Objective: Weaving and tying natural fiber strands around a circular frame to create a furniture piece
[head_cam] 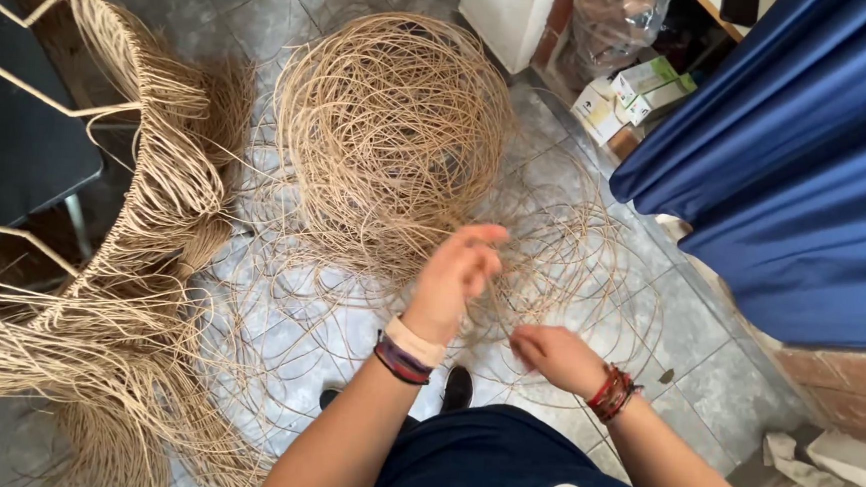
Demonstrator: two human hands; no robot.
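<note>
While most of the rattan still lies loose, the work looks to be at an early or middle stage: a big tangled coil of cane strands [391, 136] sits on the tiled floor [715, 376] just ahead of the person, toward the far side of the floor, and thin stray loops [573, 252] spread out from it toward the right, reaching up to the hands. Judging by this, strands are being drawn out of the coil one at a time, and a great deal remains in it. At the left edge of the view a white wire frame [36, 104] already carries a thick fringe of woven and hanging fibre [153, 226], so part of the wrapping seems done, though bare wire at the top shows much is left.

Raised above the floor, the left hand [456, 275] is tilted with its fingers pointing up and away and bunched loosely together; it appears to be drawing a strand, but the motion blur makes it impossible to say whether its grip is truly pinching one. Lower and nearer the body, the right hand [556, 356] is curled with its fingers folded in, its grip seemingly pressed together around a thin strand [494, 312] running between the two hands. Both wrists wear bands and both forearms reach forward from the dark blue shirt [500, 463].

A blue cloth [798, 166] hangs at the right, with small cardboard boxes [627, 95] beyond its far edge on the floor.
</note>
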